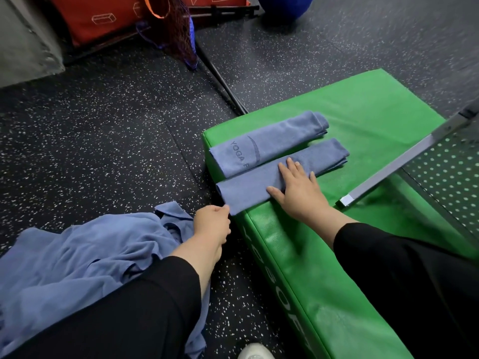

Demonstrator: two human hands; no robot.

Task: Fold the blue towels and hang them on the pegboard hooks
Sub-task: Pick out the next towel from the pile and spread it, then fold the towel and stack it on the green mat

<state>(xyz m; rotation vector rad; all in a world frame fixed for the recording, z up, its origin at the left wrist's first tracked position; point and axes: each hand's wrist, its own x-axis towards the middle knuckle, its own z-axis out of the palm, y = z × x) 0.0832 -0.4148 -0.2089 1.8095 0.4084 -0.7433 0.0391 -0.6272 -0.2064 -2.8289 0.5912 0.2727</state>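
Observation:
Two folded blue towels lie side by side on a green padded block [363, 117]. The far folded towel [269, 141] carries printed "YOGA" lettering. On the near folded towel [248, 187] my right hand [298, 187] presses flat with fingers spread. My left hand [212, 224] pinches that towel's near left corner at the block's edge. A heap of unfolded blue towels [90, 257] lies on the floor at my left, partly under my left sleeve. The pegboard [445, 177] with a metal frame leans at the right; no hooks show.
Dark speckled rubber floor [116, 130] surrounds the block. An orange pad [98, 19] and a net bag [176, 29] stand at the back, with a blue ball [285, 6] beside them. A grey wall corner [23, 42] is at the far left. A white shoe tip [255, 352] shows below.

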